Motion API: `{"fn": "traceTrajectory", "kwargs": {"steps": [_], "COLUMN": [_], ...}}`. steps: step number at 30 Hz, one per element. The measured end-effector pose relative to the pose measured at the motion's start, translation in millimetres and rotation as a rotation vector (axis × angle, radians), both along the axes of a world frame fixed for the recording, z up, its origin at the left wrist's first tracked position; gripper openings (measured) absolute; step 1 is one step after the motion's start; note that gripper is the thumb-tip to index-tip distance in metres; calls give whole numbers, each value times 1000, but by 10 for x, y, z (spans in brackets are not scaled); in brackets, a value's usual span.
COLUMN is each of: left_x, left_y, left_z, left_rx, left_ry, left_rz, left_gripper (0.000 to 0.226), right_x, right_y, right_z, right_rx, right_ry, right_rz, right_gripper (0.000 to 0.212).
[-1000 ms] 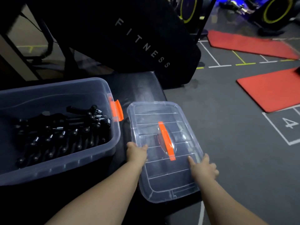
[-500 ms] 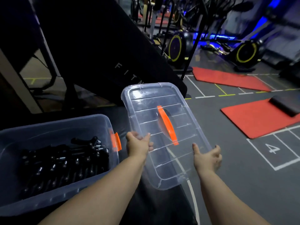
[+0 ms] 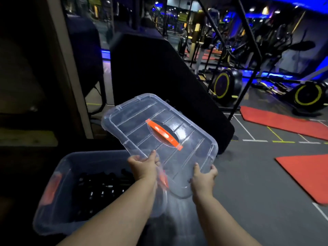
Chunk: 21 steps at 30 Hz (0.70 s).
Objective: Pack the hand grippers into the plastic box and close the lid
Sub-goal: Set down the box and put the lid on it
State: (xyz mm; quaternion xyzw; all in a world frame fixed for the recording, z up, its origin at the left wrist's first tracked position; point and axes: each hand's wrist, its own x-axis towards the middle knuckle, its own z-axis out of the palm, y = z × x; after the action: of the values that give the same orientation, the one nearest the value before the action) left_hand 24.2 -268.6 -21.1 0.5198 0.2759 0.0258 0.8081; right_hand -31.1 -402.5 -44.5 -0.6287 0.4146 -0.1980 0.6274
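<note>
Gym floor (image 3: 252,174), left hand (image 3: 143,167), right hand (image 3: 204,180) holding lid's (image 3: 134,115) near edges

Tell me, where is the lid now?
Head view, centre: left hand and right hand hold the lid in the air by the right end of the box.

Lid (image 3: 159,128) held tilted in the air between left hand (image 3: 143,167) and right hand (image 3: 204,180), above and right of the box (image 3: 53,219) containing hand grippers (image 3: 99,189); mats (image 3: 301,171) farther right.
</note>
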Motion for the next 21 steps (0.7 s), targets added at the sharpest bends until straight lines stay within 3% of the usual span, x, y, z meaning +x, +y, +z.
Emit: {"fn": "traceTrajectory", "kwargs": {"steps": [5, 9, 12, 17, 21], "left_x": [214, 369, 293, 27, -174], "left_y": [859, 1784, 2368, 2889, 3019], "left_z": [-27, -156, -327, -664, -826], "left_rx": [75, 133, 237, 556, 750], "left_ry": [-4, 93, 167, 279, 404], "left_rz": [151, 352, 454, 154, 112], "left_gripper": [45, 76, 63, 45, 36], "right_x": [275, 347, 345, 356, 421], "right_y": [266, 429, 552, 697, 821], "right_z": [-24, -64, -126, -265, -327], "right_rx": [-52, -82, -107, -158, -250], "right_ry": [18, 80, 127, 196, 235], "right_rz": [171, 307, 377, 482, 555], "right_gripper": [62, 66, 63, 71, 72]}}
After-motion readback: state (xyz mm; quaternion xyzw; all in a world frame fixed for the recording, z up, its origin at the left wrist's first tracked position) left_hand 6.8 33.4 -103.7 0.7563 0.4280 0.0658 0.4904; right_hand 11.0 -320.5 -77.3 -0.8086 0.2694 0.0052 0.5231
